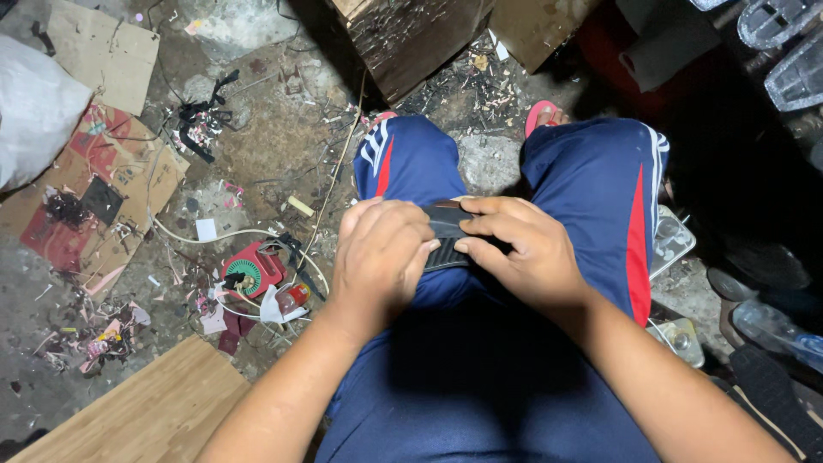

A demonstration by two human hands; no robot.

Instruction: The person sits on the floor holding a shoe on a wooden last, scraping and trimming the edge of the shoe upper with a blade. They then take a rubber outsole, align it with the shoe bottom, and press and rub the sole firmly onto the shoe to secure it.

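Head view: The left hand (377, 257) and right hand (514, 249) meet over the person's lap, both closed on a small black ribbed part (447, 230), possibly rubber or plastic. The part lies between the two hands, just above the gap between the knees. The left hand's fingers are curled together over the part's left end, thumb pressed against its lower edge. The right hand pinches the right end, thumb tip on the near edge and fingers wrapped over the top. Most of the part is hidden by the fingers; its full shape cannot be told.

The person sits in blue track trousers (591, 189) with red and white stripes. A pink sandal (542, 113) shows beyond the right knee. On the dirty floor to the left lie a red soldering-iron stand (250, 270), a white cable (231, 233), flattened cardboard (103, 51) and scraps. A wooden board (146, 411) lies at the lower left, a wooden block (403, 34) ahead.
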